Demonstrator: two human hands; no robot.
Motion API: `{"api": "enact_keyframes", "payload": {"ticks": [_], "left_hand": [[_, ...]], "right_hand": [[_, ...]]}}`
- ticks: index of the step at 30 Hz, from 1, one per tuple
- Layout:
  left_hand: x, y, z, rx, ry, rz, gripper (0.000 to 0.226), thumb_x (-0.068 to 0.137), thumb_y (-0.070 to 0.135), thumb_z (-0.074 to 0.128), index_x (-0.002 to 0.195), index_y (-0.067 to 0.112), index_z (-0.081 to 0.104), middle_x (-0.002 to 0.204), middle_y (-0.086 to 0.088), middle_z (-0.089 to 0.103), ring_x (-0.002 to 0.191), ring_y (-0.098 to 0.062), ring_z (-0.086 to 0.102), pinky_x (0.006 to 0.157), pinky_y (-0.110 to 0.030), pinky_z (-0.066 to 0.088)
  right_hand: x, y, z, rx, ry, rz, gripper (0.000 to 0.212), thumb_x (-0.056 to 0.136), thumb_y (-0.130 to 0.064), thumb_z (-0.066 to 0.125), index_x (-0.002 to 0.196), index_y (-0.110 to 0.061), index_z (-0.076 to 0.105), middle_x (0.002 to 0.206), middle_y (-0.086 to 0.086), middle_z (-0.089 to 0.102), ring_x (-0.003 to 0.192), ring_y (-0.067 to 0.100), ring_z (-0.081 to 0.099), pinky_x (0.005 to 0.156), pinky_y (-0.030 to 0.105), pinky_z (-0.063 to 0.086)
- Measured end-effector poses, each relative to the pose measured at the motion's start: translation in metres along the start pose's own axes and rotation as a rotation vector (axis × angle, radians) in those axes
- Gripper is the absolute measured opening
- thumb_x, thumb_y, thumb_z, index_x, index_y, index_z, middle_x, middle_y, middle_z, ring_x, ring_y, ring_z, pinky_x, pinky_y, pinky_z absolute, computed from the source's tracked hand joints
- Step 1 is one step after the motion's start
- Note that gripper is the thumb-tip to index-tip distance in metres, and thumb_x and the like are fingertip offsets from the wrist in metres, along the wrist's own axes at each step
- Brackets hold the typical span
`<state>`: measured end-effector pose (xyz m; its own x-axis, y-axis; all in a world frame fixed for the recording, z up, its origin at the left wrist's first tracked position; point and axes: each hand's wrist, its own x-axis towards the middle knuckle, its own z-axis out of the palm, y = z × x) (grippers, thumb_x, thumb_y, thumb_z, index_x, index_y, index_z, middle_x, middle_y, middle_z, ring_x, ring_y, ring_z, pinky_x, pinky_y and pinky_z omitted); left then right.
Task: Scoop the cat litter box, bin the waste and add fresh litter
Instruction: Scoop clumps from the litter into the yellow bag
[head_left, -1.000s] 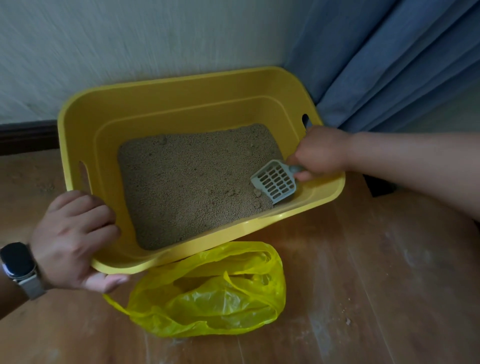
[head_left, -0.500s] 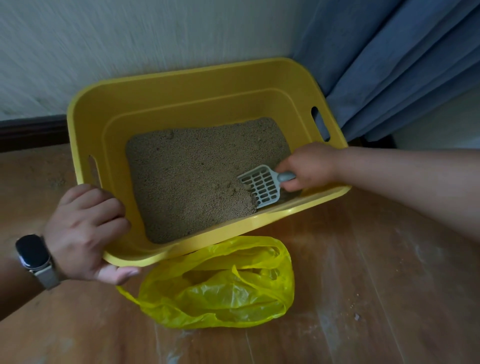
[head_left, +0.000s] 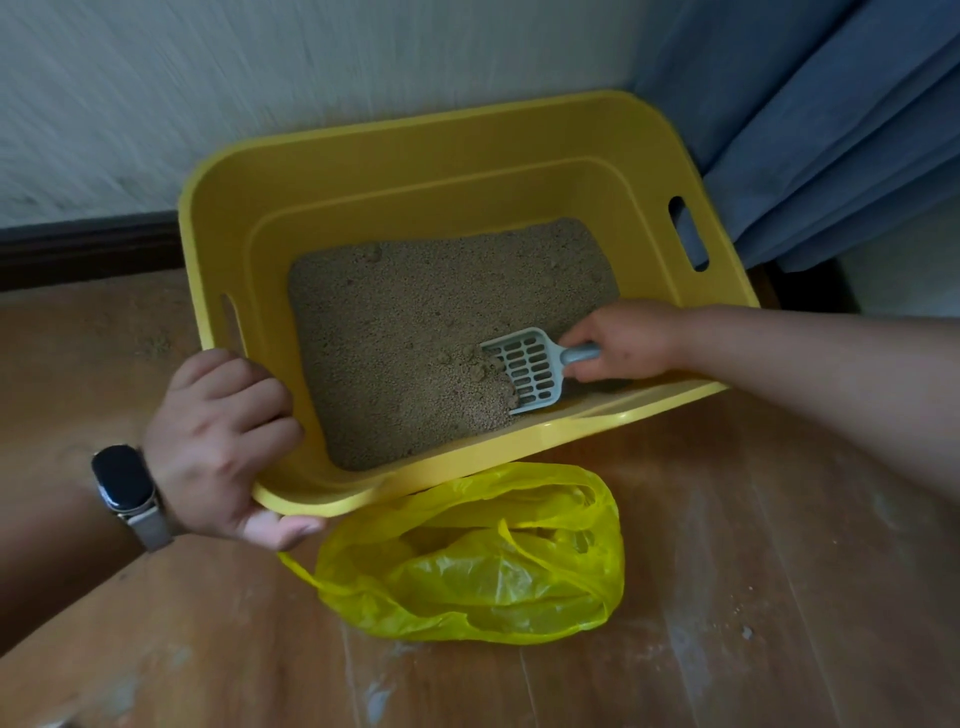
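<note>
A yellow plastic litter box (head_left: 441, 171) sits on a wooden floor (head_left: 753, 519) in the corner between a pale wall (head_left: 311, 78) and a blue curtain (head_left: 831, 130). It has rounded corners, a stepped inner wall and an oval handle slot (head_left: 688, 240) in its right side. Its bottom is covered by a layer of fine sandy-brown litter (head_left: 415, 322), mostly level, with a few small lumps near the far edge.

A grey slotted scoop (head_left: 530, 369) lies low in the near right part of the box. Its front edge is pushed into the litter, where a small heap and a couple of clumps (head_left: 478, 364) are piled against it. The right hand (head_left: 623, 343) reaches in over the near rim and has its fingers curled round the scoop's short handle.

The left hand (head_left: 218, 441) grips the near left corner of the box, fingers hooked over the rim and thumb under its lip. A dark watch (head_left: 122, 477) on a grey band is on that wrist.

Just in front of the box, touching its near wall, a crumpled yellow plastic bag (head_left: 478, 566) lies on the floor with its mouth slack. What it holds cannot be made out. Pale dusty streaks and a few loose grains mark the boards to the right of it.
</note>
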<state>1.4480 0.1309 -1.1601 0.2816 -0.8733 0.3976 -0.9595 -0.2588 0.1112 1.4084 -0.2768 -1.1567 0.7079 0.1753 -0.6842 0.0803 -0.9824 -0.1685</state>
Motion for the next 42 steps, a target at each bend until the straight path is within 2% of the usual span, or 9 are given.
{"api": "enact_keyframes", "payload": {"ticks": [7,12,17,22,29,42], "left_hand": [[0.0,0.001,-0.001,0.001,0.02,0.0,0.076,0.078,0.077,0.039,0.054,0.008,0.058,0.059,-0.011,0.051,0.056,-0.029,0.05,0.07,-0.042,0.04],[0.001,0.0,0.0,-0.014,0.043,0.007,0.073,0.077,0.076,0.041,0.056,0.008,0.057,0.06,-0.009,0.049,0.057,-0.027,0.049,0.069,-0.041,0.042],[0.0,0.0,0.001,-0.003,0.069,0.007,0.073,0.076,0.077,0.042,0.057,0.009,0.057,0.06,-0.008,0.048,0.057,-0.027,0.048,0.069,-0.041,0.041],[0.001,-0.001,0.002,0.003,0.079,0.008,0.073,0.076,0.077,0.041,0.057,0.009,0.057,0.06,-0.009,0.048,0.056,-0.027,0.048,0.07,-0.04,0.039],[0.001,-0.001,0.003,-0.002,0.092,0.008,0.074,0.077,0.078,0.039,0.056,0.009,0.056,0.06,-0.009,0.048,0.056,-0.026,0.046,0.068,-0.039,0.038],[0.0,-0.001,0.005,0.008,0.103,0.019,0.074,0.076,0.078,0.038,0.056,0.009,0.055,0.06,-0.009,0.048,0.057,-0.026,0.046,0.069,-0.04,0.038]], "right_hand": [[0.024,-0.033,0.003,-0.04,-0.036,-0.054,0.035,0.093,-0.055,0.048,0.114,-0.03,0.06,0.081,-0.006,0.062,0.07,0.014,0.057,0.059,0.031,0.043],[0.035,-0.048,0.001,0.058,-0.082,-0.007,0.038,0.093,-0.054,0.052,0.101,-0.019,0.065,0.08,0.002,0.065,0.071,0.02,0.061,0.056,0.03,0.041],[0.028,-0.036,0.0,0.007,0.002,0.089,0.049,0.089,-0.063,0.05,0.084,-0.016,0.064,0.068,0.004,0.061,0.062,0.02,0.057,0.051,0.029,0.034],[0.026,-0.031,0.003,-0.075,0.091,0.076,0.049,0.087,-0.064,0.05,0.077,-0.017,0.061,0.061,0.0,0.055,0.055,0.016,0.052,0.05,0.03,0.034],[0.037,-0.043,0.0,-0.119,0.134,0.057,0.05,0.084,-0.066,0.053,0.074,-0.018,0.059,0.063,-0.001,0.057,0.057,0.016,0.052,0.049,0.027,0.032],[0.058,-0.068,0.005,-0.054,0.096,-0.027,0.051,0.083,-0.067,0.055,0.069,-0.019,0.055,0.06,0.0,0.057,0.055,0.018,0.052,0.051,0.028,0.034]]}}
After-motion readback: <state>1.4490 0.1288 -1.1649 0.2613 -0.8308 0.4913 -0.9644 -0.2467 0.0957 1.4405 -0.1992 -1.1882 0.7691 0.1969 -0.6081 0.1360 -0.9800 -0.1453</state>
